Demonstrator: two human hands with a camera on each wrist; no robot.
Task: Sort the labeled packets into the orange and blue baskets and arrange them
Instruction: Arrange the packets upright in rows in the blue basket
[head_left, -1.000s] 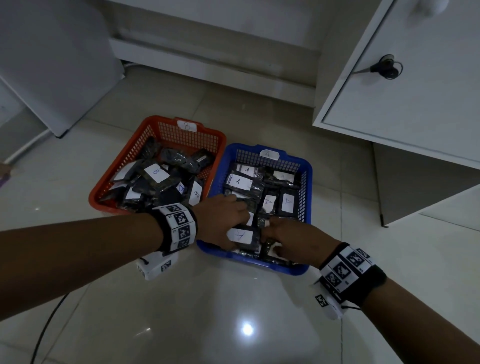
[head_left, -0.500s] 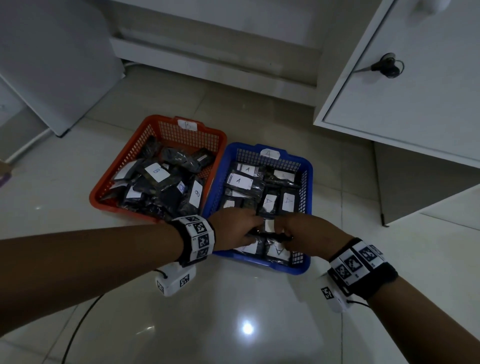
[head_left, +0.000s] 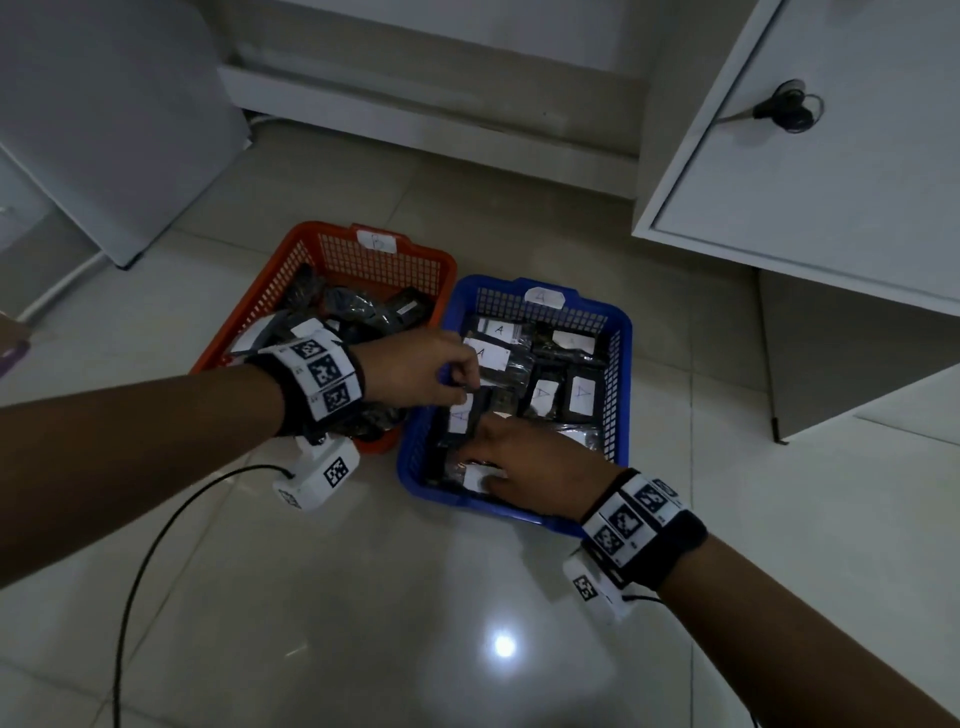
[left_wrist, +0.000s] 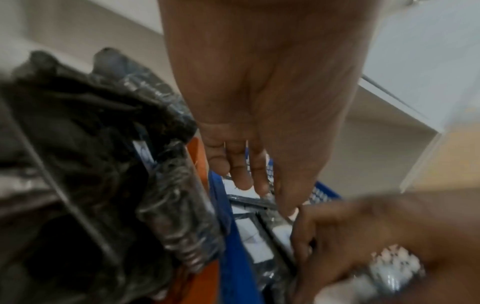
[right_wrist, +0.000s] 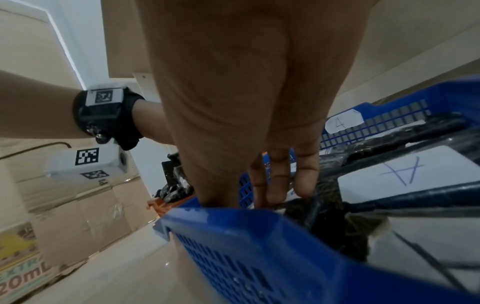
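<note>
A handwritten "A" marks the blue basket's tag and the white packet labels inside; the orange basket's tag reads "B". A cardboard box shows "EXTR" and "20mL".

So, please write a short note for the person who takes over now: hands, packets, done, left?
Left hand: over the left wall of the blue basket, seems to pinch the edge of an A packet.
Right hand: presses on near packets, holds nothing.
Done: packets lie in both baskets; orange basket holds a loose heap.
Left: set this packet down, tidy rows, then the orange heap.
</note>
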